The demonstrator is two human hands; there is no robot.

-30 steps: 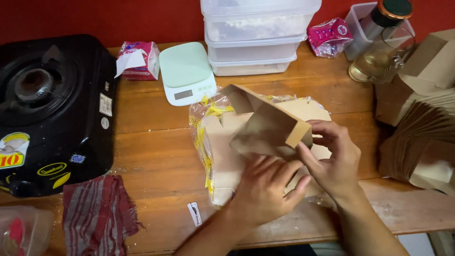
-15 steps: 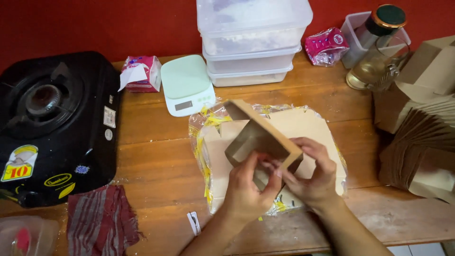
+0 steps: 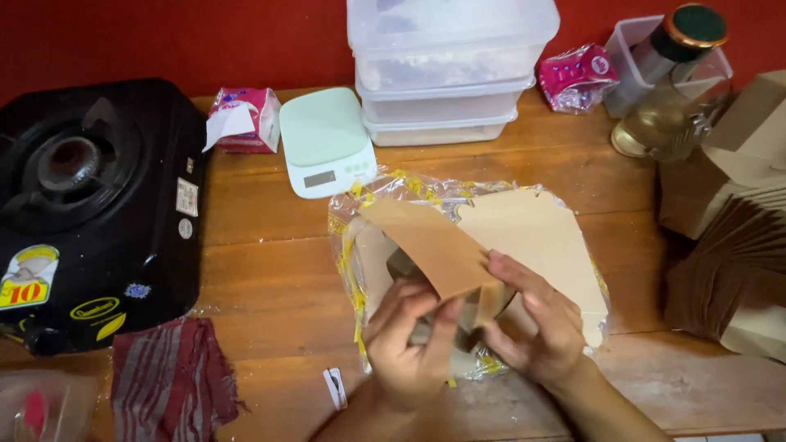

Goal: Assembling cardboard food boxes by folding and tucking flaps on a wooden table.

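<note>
- Cardboard work is in hand: both hands are folding a flat brown box blank (image 3: 434,245) into shape, held just above a stack of the same blanks (image 3: 540,237) lying in an opened clear plastic wrapper (image 3: 360,205) with yellow print, at the middle of the wooden surface (image 3: 262,278).
- Left hand (image 3: 409,344) has its fingers closed on the near edge of the blank, thumb on top, pressing a flap down and inward.
- Right hand (image 3: 536,323) grips the blank's right side, fingers curled around a folded corner; the panel rises up and away to the far left from where the two hands meet.
- By my reading this is the forming step: the blank is creased and partly raised but not yet locked into a box. The next move seems to call for tucking the flap into its slot while the other hand holds the wall square; I cannot see the slot itself under the fingers.
- Around them: a pale green kitchen scale (image 3: 325,141) just beyond the wrapper, a pink tissue pack (image 3: 242,120) to its left, stacked clear plastic containers (image 3: 446,74) at the far middle, and a black single-burner gas stove (image 3: 90,205) on the left.
- Near left lies a red striped cloth (image 3: 172,376); at the right edge sit fanned brown folded boxes (image 3: 737,262) and a glass jar with a dark lid (image 3: 675,82).
</note>
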